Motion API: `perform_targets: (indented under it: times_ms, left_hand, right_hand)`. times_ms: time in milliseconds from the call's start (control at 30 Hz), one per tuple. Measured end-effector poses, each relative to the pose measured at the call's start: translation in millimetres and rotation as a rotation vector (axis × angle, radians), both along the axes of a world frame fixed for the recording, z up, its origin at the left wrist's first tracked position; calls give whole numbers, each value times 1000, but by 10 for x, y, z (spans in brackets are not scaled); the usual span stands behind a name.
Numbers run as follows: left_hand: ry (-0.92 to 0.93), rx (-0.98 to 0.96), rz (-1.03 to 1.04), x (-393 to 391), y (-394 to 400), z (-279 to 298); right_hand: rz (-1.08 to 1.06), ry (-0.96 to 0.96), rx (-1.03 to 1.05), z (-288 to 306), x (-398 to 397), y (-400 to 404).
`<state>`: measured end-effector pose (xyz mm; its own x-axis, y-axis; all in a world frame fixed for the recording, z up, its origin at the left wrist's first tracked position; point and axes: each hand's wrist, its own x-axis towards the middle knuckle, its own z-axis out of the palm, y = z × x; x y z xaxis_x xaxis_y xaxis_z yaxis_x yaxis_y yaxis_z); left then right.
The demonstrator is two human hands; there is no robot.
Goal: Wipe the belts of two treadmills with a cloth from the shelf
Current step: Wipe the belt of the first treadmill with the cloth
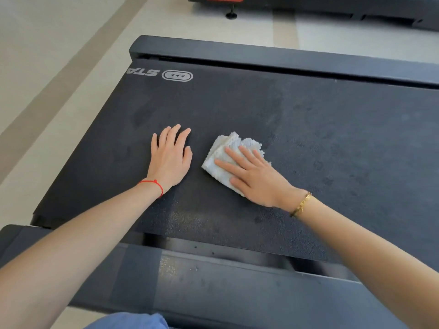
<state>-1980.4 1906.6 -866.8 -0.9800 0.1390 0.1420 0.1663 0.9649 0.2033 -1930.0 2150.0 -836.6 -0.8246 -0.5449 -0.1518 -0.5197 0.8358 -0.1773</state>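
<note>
White cloth (228,160) under flat R hand (256,176)

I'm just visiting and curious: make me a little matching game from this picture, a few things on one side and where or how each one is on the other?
Things:
1. left hand
2. right hand
3. white cloth
4. second treadmill

Places or states:
A. across the floor at the top edge of the view
B. flat on the bare belt, holding nothing
C. folded, lying on the belt under a palm
D. pressing down on the cloth with straight fingers

Pairs: 1-B, 2-D, 3-C, 4-A
</note>
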Motion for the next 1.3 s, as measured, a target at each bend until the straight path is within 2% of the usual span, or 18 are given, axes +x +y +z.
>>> perform_targets:
  times_ms: [200, 400, 533, 733, 867, 933, 1000, 1067, 1100, 1167, 1233, 1300]
  left_hand:
    - [15, -8, 2, 7, 16, 8]
    - [23, -15, -3, 2, 10, -7]
    - [22, -16, -3, 1, 14, -9]
    - [23, -8, -3, 7, 19, -6]
    - [16, -4, -4, 11, 17, -4]
    - [12, -11, -1, 10, 13, -8]
    - [10, -23, 0, 11, 9, -11]
    - [4, -26, -2, 9, 9, -15]
    - [4, -24, -2, 6, 11, -17]
    - [9, -20, 6, 5, 19, -14]
    - [13, -17, 16, 11, 30, -6]
    - [12, -11, 15, 19, 32, 0]
  right_hand:
    - [90, 88, -65, 34, 39, -56]
    - [72, 102, -128, -73, -17, -99]
    - [25, 63, -215, -132, 206, -210]
    - [122, 81, -165, -191, 671, -277]
    - [66, 130, -206, -208, 674, -225]
    - [46, 203, -43, -218, 437, -143]
    - [-112, 197, 79, -230, 122, -1]
    - [-313, 108, -1, -192, -103, 104]
    - [-349, 74, -61, -168, -120, 100]
    - [-262, 84, -77, -142, 23, -32]
    - [-74, 97, -58, -158, 340, -203]
    - [44, 63, -128, -183, 708, -328]
